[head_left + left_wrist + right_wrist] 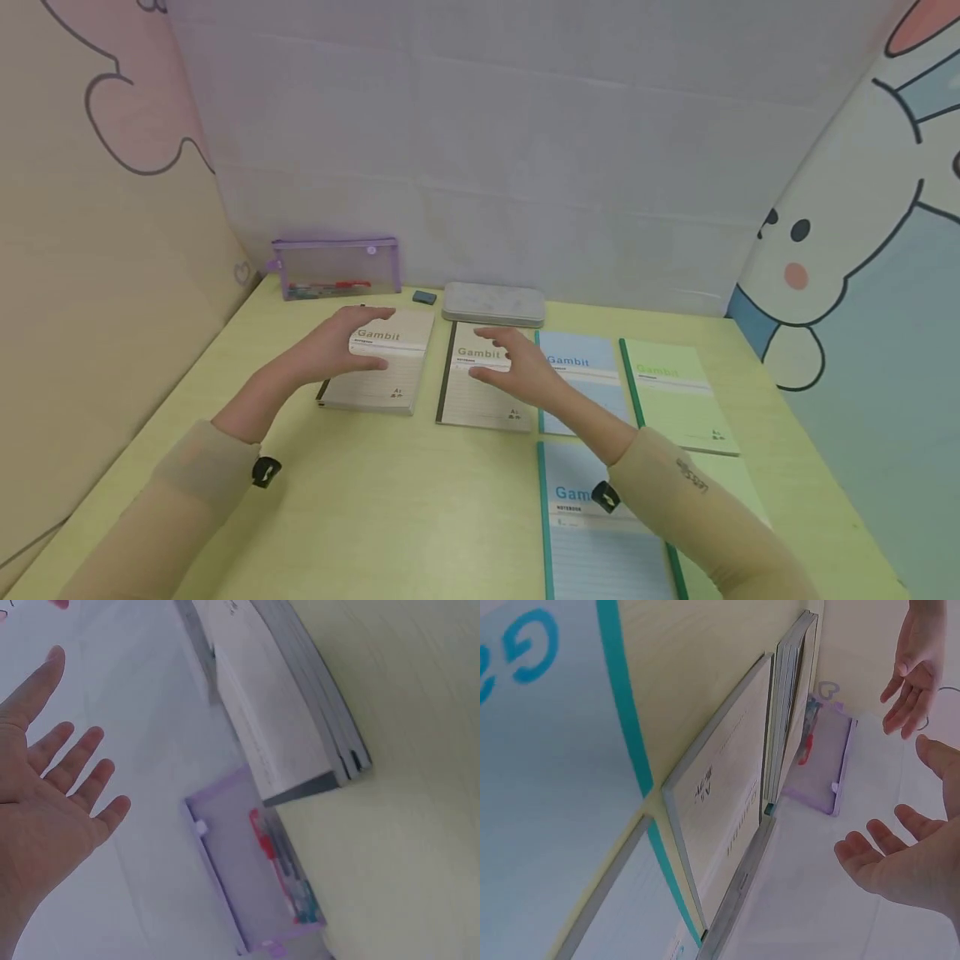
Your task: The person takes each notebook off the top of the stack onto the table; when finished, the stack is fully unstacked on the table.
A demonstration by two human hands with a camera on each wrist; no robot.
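My left hand [322, 346] hovers over a stack of beige-covered Gambit notebooks [378, 387], its fingers spread and holding nothing. In the left wrist view the stack [270, 712] shows several layered edges, apart from the palm. Above a beige notebook with a dark spine [480, 404] is my right hand [528, 371], thumb and fingers parted around air. The right wrist view shows that beige notebook [720, 787] flat on the table, with the right hand [915, 847] clear of it.
Blue notebooks [585, 346] and green ones [675, 408] lie in two rows at the right, partly under my right forearm. Along the back wall stand a purple-edged pencil case [330, 265] with pens, a small dark eraser [423, 297] and a grey tin [493, 303].
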